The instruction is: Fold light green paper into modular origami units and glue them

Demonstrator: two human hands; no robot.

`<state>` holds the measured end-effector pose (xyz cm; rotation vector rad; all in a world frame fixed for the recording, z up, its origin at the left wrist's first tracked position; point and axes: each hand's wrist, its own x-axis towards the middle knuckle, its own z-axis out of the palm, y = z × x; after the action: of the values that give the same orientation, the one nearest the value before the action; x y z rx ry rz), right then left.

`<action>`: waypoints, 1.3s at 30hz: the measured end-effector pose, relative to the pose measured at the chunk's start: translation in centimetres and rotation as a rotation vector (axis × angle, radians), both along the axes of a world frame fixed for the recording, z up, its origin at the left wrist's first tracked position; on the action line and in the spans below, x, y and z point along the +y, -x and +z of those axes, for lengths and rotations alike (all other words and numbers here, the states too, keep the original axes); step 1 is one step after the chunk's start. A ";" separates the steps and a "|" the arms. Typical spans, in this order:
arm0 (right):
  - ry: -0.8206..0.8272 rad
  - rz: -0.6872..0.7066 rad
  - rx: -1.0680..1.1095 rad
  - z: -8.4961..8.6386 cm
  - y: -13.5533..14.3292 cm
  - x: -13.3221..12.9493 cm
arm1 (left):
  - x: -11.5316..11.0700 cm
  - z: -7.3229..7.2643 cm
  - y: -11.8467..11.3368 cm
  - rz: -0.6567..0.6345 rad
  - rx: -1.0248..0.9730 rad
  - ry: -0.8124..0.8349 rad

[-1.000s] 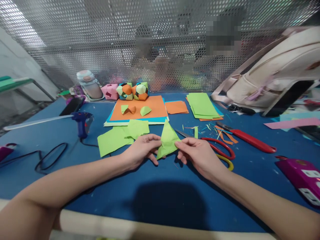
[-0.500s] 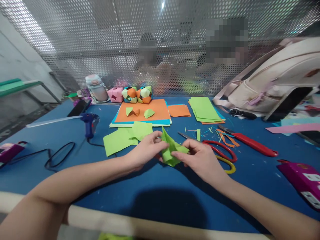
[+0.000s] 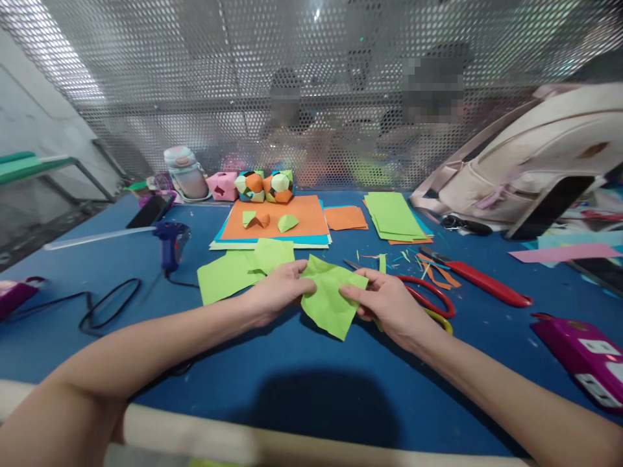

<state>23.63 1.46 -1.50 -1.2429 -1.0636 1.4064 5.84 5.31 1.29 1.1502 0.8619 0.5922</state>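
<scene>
1. Plainly, both hands work on one creased green sheet, which is on the near side of the orange sheet and a little to its right.
2. The left hand is clamped on the sheet's left side, thumb on the face and fingers behind.
3. The right hand pinches its right side the same way — thumb flat on top, the other fingers partly hidden.
4. The sheet is roughly square, so its long axis is hard to tell. One corner points toward the orange sheet, the opposite one away from it, toward the person and slightly right. I cannot tell whether that near corner touches the table.
5. Loose green pieces lie just nearer than the orange sheet; a green stack lies to its right.
6. Scissors, partly hidden by the right hand, lie right and nearer — a glue gun is on the orange sheet's left.
</scene>
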 end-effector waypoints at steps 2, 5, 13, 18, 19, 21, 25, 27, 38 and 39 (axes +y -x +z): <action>-0.012 -0.025 0.002 -0.1 -0.1 0.1 | 0.1 -0.1 0.1 -0.041 0.018 -0.018; -0.016 -0.084 0.010 -0.1 -0.5 0.2 | 0.2 -0.1 0.2 -0.076 0.027 -0.022; -0.025 -0.003 -0.115 0.1 -1.3 0.6 | 0.7 0.0 0.1 -0.028 0.047 0.002; -0.015 0.121 -0.164 0.4 -2.2 1.0 | 1.2 0.0 0.4 0.032 0.029 0.052; -0.010 0.159 -0.192 0.5 -2.4 1.0 | 1.3 0.0 0.5 0.034 0.035 0.054; -0.009 0.214 -0.287 0.8 -2.7 0.8 | 1.6 -0.1 0.6 0.019 0.050 0.069; -0.173 0.234 -0.566 1.4 -3.2 0.6 | 2.0 0.0 0.8 -0.048 0.075 0.127; -0.215 0.232 -0.606 1.5 -3.2 0.6 | 2.2 0.4 1.0 -0.066 0.105 0.122; 0.496 0.537 0.325 0.8 1.1 -1.8 | 4.6 4.7 3.6 0.140 0.078 -0.188; 0.464 0.425 0.313 0.6 0.9 -1.4 | 4.5 4.8 3.5 0.139 0.077 -0.181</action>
<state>22.76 0.02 -0.90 -1.0905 -0.8349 2.1887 2.32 9.80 6.06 1.2904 0.9748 0.7567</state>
